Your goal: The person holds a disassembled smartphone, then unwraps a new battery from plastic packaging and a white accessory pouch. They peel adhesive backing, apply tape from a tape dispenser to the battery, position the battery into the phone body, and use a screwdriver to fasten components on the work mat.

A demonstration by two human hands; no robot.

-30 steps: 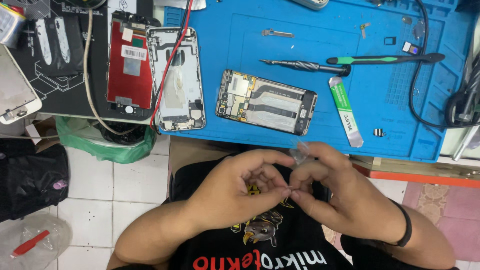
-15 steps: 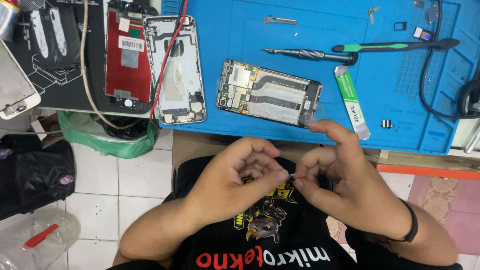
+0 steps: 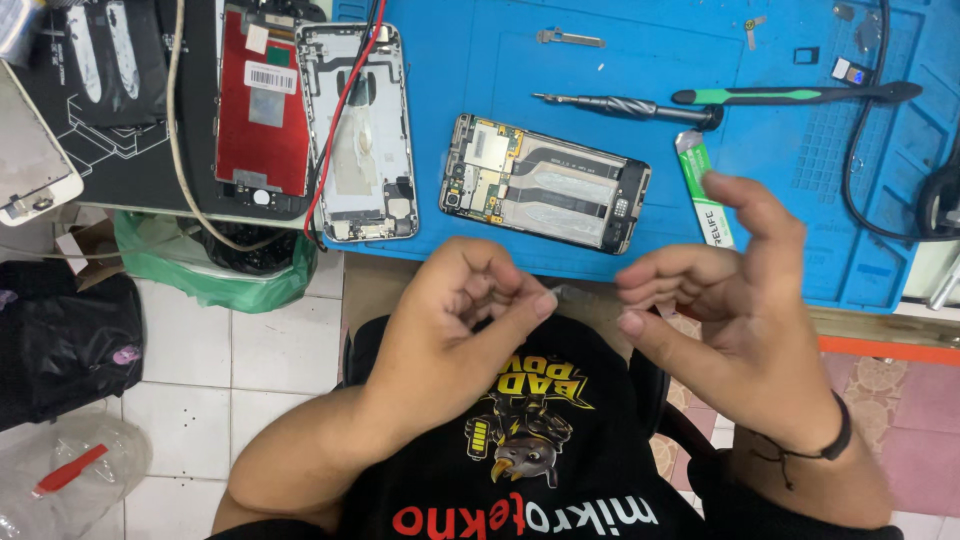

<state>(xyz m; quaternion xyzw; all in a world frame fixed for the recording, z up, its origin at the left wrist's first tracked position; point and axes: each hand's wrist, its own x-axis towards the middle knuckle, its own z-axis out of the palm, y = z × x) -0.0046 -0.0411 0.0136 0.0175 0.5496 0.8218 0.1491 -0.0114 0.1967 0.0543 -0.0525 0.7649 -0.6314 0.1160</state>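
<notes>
While my left hand [image 3: 470,315] curls in over my lap, thumb and forefinger pinch a tiny pale sliver [image 3: 560,293], too small to identify. My right hand [image 3: 725,300] hovers just beside it, fingers half open and loosely bent, gripping nothing. Both sit just off the near edge of the blue silicone work mat [image 3: 640,45] on the tabletop. On the mat, the opened black smartphone with exposed circuit board [image 3: 545,182] lies near that edge, free mat around it. Farther back rests the green-handled screwdriver [image 3: 790,95].
</notes>
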